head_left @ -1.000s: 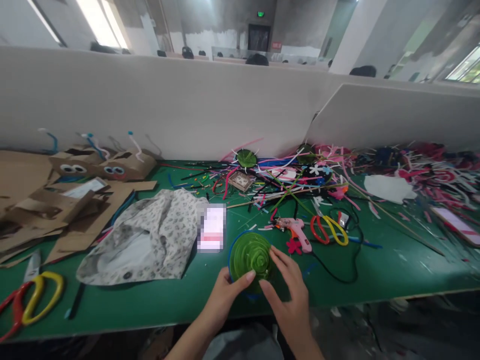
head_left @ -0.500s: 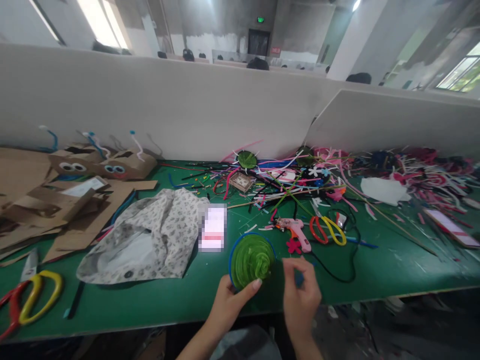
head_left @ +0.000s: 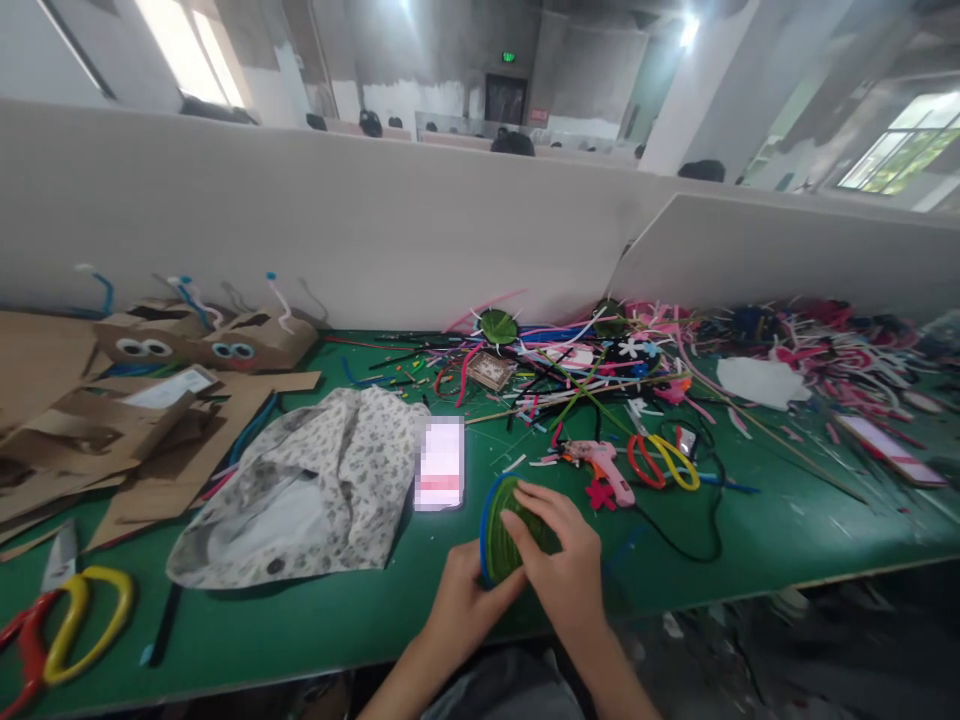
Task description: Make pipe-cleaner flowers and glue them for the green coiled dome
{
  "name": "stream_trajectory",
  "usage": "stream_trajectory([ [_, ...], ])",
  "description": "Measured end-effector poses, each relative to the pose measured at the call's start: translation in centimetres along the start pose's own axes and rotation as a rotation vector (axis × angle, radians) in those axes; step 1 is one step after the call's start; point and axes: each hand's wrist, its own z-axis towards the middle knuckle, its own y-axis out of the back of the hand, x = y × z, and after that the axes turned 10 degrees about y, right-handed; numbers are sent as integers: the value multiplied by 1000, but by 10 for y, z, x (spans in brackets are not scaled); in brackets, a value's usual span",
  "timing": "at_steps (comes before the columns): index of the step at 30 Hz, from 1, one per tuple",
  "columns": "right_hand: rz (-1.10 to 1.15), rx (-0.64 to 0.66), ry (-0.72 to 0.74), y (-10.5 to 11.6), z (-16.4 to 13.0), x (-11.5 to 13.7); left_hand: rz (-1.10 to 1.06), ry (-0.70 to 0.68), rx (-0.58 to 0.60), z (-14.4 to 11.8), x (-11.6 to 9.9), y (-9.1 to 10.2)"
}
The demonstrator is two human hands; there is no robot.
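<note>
Covering green table (head_left: 787,530): craft scraps (head_left: 600,370), cardboard (head_left: 90,420); grey partition (head_left: 337,220) behind.

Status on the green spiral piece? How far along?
Done: green spiral disc is coiled, with a blue rim. In hand: left hand holds its near edge and right hand presses on top. Left: glue gun and scissors lie unused beside it.

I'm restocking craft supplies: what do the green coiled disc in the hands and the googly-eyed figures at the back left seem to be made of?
Green coiled disc: likely fuzzy pipe cleaner wound in a spiral, matte, with a blue rim; ridged rings show. Googly-eyed figures: brown cardboard, dull, with folded edges and pipe-cleaner antennae.
</note>
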Motion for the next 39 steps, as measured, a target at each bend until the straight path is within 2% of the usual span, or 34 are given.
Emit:
stream_trajectory([
  [4, -69, -76, -59, -13, -8, 7, 38, 20, 28, -15, 6, 15],
  [8, -196, -132, -153, -4, -6, -20, 28, 92, 35, -29, 14, 34],
  [12, -369, -281, -286, 31, 3, -72, -114, 246, -8, -41, 26, 50],
  [15, -525, -463, -381, 72, 12, -107, -387, 378, -122, -45, 36, 59],
  [18, -596, -568, -434, 106, 20, -124, -625, 436, -188, -39, 40, 65],
  [20, -570, -573, -451, 112, 24, -124, -668, 429, -181, -30, 41, 68],
  [22, -460, -494, -449, 102, 27, -115, -653, 422, -153, -20, 42, 67],
  [23, -370, -414, -439, 92, 29, -107, -640, 425, -135, -15, 43, 65],
  [28, 109, 120, -297, 29, 42, -58, -552, 486, 70, 2, 41, 44],
  [29, 281, 283, -300, 22, 46, -50, -544, 505, 99, 4, 38, 39],
  [31, 412, 329, -342, 17, 55, -44, -549, 540, 124, 9, 30, 29],
  [34, 376, 172, -419, 27, 67, -65, -548, 545, 164, 18, 20, 18],
  [37, 272, -59, -492, 55, 83, -113, -552, 531, 177, 31, 15, 13],
  [39, 189, -261, -531, 79, 94, -148, -575, 534, 154, 42, 13, 12],
])
